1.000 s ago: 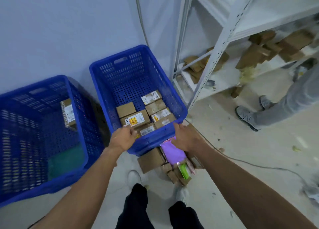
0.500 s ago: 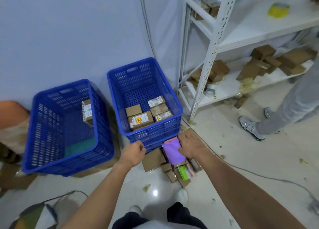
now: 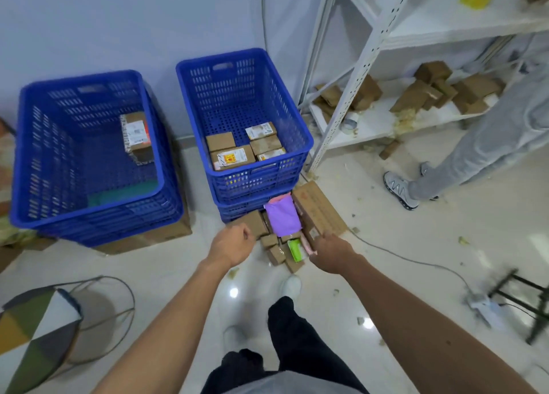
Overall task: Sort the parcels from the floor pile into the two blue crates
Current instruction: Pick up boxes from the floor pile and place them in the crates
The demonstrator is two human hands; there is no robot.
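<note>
Next parcel to come off the floor pile (image 3: 280,246), wedged against the foot of the right blue crate (image 3: 307,148). Best to take one loose piece from the top or the near edge rather than drag from underneath: either the long cardboard box (image 3: 319,212) on the right of the heap, or the purple parcel (image 3: 282,219) lying on top just beside it. For the box, get fingers round both long sides before lifting; probably awkward single-handed, so bring in the left to steady the far end. Lift clear of the small brown boxes (image 3: 276,254) and the green packet (image 3: 294,249) so as not to scatter them. Sorting rule not readable from here, so check the label, then choose: right blue crate, already carrying several labelled boxes, or left blue crate (image 3: 162,182), with one parcel (image 3: 136,133) leaning on its right wall.

For the right grip (image 3: 329,252): reaching forward and down on a nearly straight arm, back of the hand up, fingertips at the near end of the long cardboard box. Impossible to say whether clasping it or merely touching, with the fingers hidden under the hand. For the left grip (image 3: 234,246): held low at the left edge of the pile, just by the flat brown box (image 3: 252,222), knuckles up, loosely curled, nothing seen in it.
</note>
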